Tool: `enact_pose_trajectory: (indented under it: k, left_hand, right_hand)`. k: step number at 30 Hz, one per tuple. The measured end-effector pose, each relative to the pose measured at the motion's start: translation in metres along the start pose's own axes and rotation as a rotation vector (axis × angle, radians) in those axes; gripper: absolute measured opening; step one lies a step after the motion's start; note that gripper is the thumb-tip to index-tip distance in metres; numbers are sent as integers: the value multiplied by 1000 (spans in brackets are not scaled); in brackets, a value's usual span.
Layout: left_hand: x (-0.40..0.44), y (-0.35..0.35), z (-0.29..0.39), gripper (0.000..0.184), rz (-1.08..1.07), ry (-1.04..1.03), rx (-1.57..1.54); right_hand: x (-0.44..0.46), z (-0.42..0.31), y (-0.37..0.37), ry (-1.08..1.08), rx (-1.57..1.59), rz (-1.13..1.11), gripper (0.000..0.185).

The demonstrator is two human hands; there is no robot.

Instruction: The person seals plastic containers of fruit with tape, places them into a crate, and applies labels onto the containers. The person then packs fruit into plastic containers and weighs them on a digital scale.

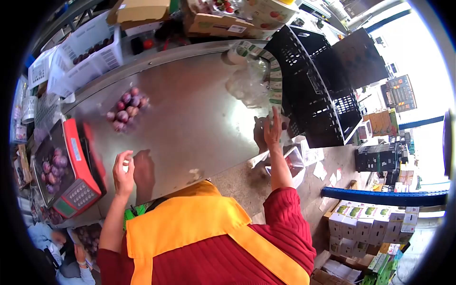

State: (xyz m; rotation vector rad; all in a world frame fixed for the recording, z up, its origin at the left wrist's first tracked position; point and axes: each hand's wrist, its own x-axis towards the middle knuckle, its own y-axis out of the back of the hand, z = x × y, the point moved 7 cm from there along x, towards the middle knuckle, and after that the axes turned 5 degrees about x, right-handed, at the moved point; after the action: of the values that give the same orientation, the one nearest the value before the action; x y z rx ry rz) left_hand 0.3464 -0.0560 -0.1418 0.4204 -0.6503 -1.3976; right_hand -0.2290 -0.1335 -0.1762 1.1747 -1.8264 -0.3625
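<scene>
My left hand [123, 173] is over the near left part of the metal table [190, 99], fingers loosely bent and apart, with nothing visible in them. My right hand [273, 129] reaches forward at the table's right edge, fingers stretched out. Its fingertips are at the near end of a curved strip of green and white labels [275, 78]; whether they touch it I cannot tell. Clear plastic bags [249, 85] lie left of the strip. A clear bag of plums [126, 109] lies beyond my left hand. More plums [54, 171] sit on a red scale [78, 180] at the left.
Black plastic crates [308, 85] stand along the table's right side. A white crate [88, 57] with dark fruit and cardboard boxes [218, 23] line the back. A lined bin [294, 164] is below my right hand. Another person [61, 251] is at lower left.
</scene>
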Motion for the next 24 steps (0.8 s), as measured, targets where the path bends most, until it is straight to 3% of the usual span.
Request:
enact_pose_trajectory:
  k: [3,5,7,9,11,12,13,15,17,18,21,24]
  left_hand:
    - [3,-38,35,22,-11,-13,38]
    - [12,-75,76,21,-56,-59,66]
    - [28,-129,139,24,-147,-321,-26]
    - [52,-191,200,26,-142,-539,-136]
    - [68,-272,268,32,-228,-725,-138]
    - [65,-320,297,35,-405,-770,-88]
    - [56,-361,329,36,-420,-973,-21]
    - [50,-431,365,34,-480,-1070,78]
    - [63,-494,360,32,-525,-1043,543]
    - [72,-502,359,33,-486,-1025,517]
    - [112,-520,319,38,-942,-634,-121]
    - [139,-443,330,36,-704,-437,-383]
  right_hand:
    - [7,4,-13,32,93,-173,55]
    - [7,-12,-13,98,210,-160,53]
    - [12,-37,-12,278,187,-299,56]
    - [24,-49,21,424,217,-40,57]
    - [21,-33,78,426,256,389,40]
    - [15,-29,109,360,192,505,37]
    - [4,-27,136,313,175,587,46]
    - [-29,-2,168,225,244,734,54]
    - [-47,-2,200,122,274,843,60]
    - [-58,1,209,43,282,902,60]
    - [-79,3,220,-86,327,977,60]
    - [-73,-4,225,-79,398,1040,60]
